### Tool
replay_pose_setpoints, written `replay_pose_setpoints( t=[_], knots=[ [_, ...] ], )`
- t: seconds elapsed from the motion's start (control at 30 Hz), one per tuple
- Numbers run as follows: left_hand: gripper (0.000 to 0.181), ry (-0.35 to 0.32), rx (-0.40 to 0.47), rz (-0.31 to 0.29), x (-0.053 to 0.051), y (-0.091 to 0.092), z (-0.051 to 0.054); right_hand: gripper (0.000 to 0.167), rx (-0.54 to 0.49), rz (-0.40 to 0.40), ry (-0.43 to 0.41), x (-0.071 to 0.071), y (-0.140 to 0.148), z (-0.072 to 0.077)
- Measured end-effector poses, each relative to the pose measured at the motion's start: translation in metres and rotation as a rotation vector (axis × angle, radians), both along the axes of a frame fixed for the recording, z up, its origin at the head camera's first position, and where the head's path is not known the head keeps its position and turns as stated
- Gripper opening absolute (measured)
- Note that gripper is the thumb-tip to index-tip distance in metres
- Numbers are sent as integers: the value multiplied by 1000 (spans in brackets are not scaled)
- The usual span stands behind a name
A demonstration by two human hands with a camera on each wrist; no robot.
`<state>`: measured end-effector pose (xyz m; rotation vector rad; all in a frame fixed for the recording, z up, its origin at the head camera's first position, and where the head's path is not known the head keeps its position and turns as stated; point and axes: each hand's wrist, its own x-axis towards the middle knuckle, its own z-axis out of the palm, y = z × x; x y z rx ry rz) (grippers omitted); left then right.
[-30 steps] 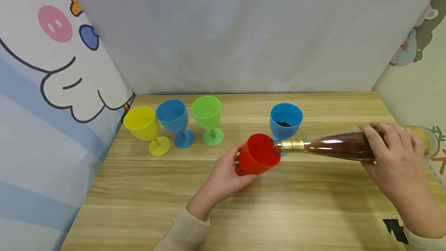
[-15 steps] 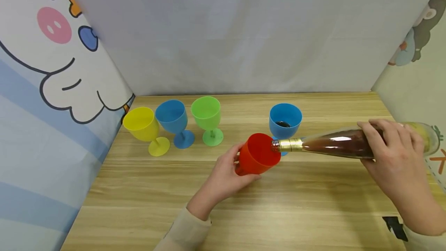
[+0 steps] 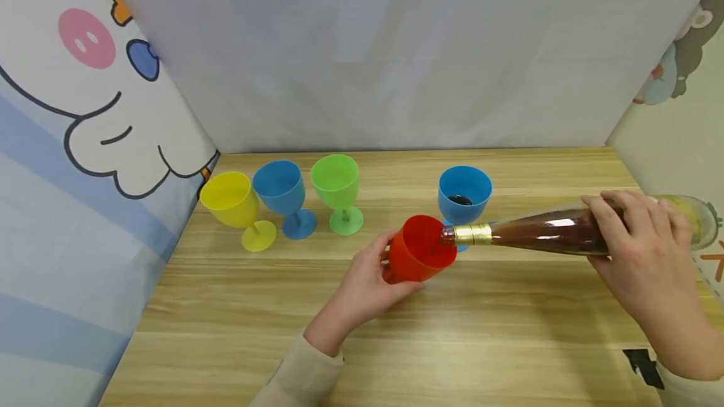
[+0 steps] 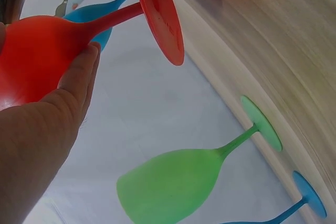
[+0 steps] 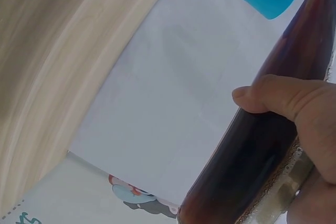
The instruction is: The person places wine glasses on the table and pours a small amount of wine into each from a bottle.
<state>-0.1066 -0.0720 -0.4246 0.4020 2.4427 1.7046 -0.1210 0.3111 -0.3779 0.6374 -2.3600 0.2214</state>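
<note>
My left hand [image 3: 370,284] grips a red goblet [image 3: 415,262] round its bowl, raised off the table and tilted toward the bottle. In the left wrist view the goblet's stem and round foot [image 4: 160,22] hang in the air. My right hand [image 3: 645,250] holds a glass bottle [image 3: 543,232] of dark brown liquid almost level. Its gold-banded neck points left, with the mouth just over the goblet's rim. A thin dark stream seems to run from the mouth into the goblet. Behind the bottle neck stands a blue goblet [image 3: 465,206] with some dark liquid inside; its foot is partly hidden.
Yellow [image 3: 232,203], blue [image 3: 281,190] and green [image 3: 336,184] goblets stand in a row at the back left of the wooden table [image 3: 237,319]. A pale cloth wall [image 3: 362,49] closes off the back, with printed panels on both sides. A black patch [image 3: 641,366] lies near my right sleeve.
The bottle's base has risen slightly and its neck has shifted a little left. A dark stream now shows inside the red goblet. The left hand stays in place.
</note>
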Motion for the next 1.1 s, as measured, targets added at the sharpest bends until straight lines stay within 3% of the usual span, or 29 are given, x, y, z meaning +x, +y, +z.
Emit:
replay_pose_setpoints(
  t=[0.2,0.47,0.83,1.1],
  knots=[
    [79,17,11,-3,-1,0,-1,105,25,-8,-22,0,1,2],
    [78,22,11,-2,-1,-1,-2,112,-3,-11,14,-1,-1,-1],
    [76,32,-12,-3,0,-1,-2,103,33,1,-18,0,-1,3],
    [76,37,-17,-2,0,-1,-2,106,-7,0,12,-4,-1,0]
  ],
)
